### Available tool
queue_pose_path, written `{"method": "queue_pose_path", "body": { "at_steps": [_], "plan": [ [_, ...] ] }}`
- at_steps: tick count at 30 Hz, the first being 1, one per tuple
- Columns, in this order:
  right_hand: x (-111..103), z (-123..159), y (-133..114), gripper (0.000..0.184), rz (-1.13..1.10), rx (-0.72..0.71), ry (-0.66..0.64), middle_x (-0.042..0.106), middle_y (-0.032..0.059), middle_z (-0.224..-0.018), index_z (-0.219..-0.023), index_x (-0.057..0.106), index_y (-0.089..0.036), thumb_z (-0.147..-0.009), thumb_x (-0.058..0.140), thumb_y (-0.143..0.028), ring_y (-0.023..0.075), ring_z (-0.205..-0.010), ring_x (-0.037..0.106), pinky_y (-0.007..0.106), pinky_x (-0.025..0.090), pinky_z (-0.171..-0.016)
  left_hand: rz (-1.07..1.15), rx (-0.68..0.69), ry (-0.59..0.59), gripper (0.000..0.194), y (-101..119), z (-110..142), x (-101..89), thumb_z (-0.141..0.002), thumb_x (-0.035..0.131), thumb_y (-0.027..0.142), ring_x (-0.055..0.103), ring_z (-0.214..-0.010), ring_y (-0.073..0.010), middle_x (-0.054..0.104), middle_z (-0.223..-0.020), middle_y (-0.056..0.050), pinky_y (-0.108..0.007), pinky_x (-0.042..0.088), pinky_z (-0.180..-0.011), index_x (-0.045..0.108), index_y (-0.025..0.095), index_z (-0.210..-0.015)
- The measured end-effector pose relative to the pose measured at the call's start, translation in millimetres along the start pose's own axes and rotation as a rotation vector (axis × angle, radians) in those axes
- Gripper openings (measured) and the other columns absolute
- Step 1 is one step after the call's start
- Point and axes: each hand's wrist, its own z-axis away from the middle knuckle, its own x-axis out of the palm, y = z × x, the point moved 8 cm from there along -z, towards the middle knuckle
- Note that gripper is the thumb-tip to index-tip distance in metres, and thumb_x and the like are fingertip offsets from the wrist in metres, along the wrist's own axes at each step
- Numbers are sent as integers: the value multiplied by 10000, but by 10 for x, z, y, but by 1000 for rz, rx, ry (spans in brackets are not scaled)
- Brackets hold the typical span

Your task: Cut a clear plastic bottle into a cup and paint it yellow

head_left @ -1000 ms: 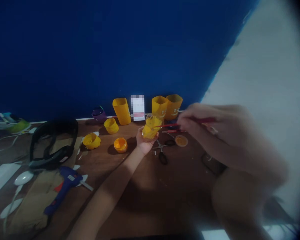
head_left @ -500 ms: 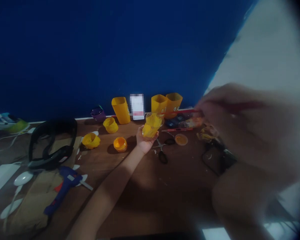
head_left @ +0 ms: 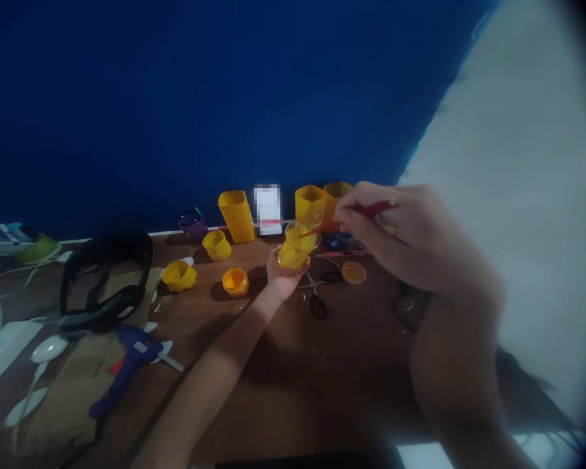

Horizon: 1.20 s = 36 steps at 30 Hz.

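My left hand (head_left: 284, 279) is wrapped round a clear plastic cup (head_left: 294, 253) streaked with yellow paint, held tilted above the table. My right hand (head_left: 395, 228) pinches a red paintbrush (head_left: 328, 226), whose tip reaches to the cup's rim; whether it touches the inside wall I cannot tell. An open jar of orange-yellow paint (head_left: 236, 283) stands left of my left hand. Its likely lid, a round orange disc (head_left: 354, 273), lies below the right hand. Black-handled scissors (head_left: 316, 286) rest open on the table beneath the cup.
Yellow containers (head_left: 237, 217) stand along the wall, with a phone (head_left: 268, 210) propped between them. Two small yellow cups (head_left: 179, 276) and a purple cup (head_left: 192, 223) are at left. A blue glue gun (head_left: 129, 365), a black strap-like frame (head_left: 105, 286) and a white spoon (head_left: 49, 350) lie nearer.
My right hand has come left and away from the camera, bringing the brush to the cup. My left hand and the cup have stayed almost in place.
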Motion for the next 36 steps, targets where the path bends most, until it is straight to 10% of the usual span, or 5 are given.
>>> {"method": "queue_pose_path", "body": {
  "at_steps": [11,36],
  "plan": [
    [-406,232,-209,141,34,85,155,653,-2,-726,-852,570,-237,-965,485,-252,135,-608,597,303,381,-489,41,-16,9,411,20,-7,-5,-872,466,416,685,-766,-217,715,-912,-99,-337,589,-649,625,172,-1162],
    [-104,61,-126,156,-73,-94,23,675,-39,-691,-800,664,-191,-931,582,-204,56,-549,550,219,390,-518,9,-69,-35,443,-43,-10,-30,-828,520,428,684,-683,-234,689,-830,-140,-296,553,-529,625,89,-1093]
  ]
}}
